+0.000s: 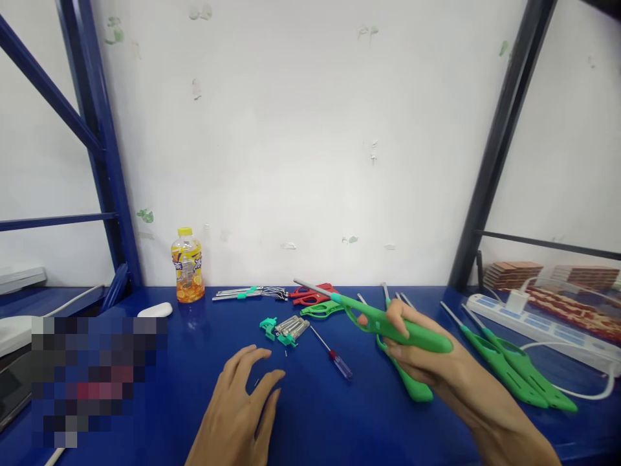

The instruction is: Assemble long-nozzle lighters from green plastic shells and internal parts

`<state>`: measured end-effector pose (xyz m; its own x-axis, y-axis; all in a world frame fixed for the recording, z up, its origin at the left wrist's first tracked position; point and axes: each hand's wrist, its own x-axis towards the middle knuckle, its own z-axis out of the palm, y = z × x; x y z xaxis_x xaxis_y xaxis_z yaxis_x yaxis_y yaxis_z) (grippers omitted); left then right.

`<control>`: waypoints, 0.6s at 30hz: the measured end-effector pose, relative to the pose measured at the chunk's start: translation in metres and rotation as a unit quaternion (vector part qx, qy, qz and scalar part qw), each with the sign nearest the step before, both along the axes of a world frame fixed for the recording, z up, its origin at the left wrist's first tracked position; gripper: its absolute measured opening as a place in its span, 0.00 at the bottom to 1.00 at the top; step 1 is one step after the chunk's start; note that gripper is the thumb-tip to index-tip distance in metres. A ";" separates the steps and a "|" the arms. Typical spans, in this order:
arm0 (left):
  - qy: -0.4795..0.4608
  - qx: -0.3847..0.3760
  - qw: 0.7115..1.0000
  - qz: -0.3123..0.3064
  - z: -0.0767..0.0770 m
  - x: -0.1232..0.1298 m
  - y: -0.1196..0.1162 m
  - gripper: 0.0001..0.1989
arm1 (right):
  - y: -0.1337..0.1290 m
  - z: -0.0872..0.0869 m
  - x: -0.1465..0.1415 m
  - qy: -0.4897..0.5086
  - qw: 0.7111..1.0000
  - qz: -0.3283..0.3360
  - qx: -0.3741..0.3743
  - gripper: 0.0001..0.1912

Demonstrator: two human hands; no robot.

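Note:
My right hand (424, 362) is wrapped round the green handle of a long-nosed lighter (434, 340), held above the table with its metal barrel pointing up and left. Beneath that hand another green lighter (414, 382) lies on the blue table, partly hidden. My left hand (235, 404) hovers low over the tabletop, fingers apart and slightly curled, holding nothing. Beyond its fingertips are small metal cylinders (291, 325) and teal plastic pieces (268, 327). A screwdriver (339, 364) with a clear purple-red handle rests between the hands.
Red handle shells (310, 296), a green shell (320, 309) and metal tubes with wires (237, 293) lie along the back. A drink bottle (188, 266) stands back left. At right are two more lighters (521, 370) and a power strip (548, 330) with a white cable.

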<state>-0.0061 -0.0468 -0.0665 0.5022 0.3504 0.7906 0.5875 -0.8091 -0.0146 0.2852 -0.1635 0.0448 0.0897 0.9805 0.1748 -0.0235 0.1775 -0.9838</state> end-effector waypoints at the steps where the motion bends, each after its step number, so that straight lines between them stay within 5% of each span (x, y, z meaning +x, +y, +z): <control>1: 0.002 -0.001 1.000 -0.003 -0.001 0.000 0.001 0.13 | 0.001 0.000 0.001 -0.001 1.000 -0.009 0.002 0.22; 9: 0.006 0.019 1.000 -0.023 0.003 0.001 -0.001 0.12 | -0.003 0.000 0.002 0.021 0.999 -0.039 0.019 0.24; 14: 0.014 -0.033 0.999 -0.014 0.001 0.000 -0.002 0.13 | -0.005 -0.002 0.008 0.050 0.997 -0.059 0.030 0.25; 18: 0.010 -0.041 0.999 -0.003 -0.001 -0.003 0.001 0.19 | -0.010 0.005 0.016 0.054 0.993 -0.094 0.049 0.23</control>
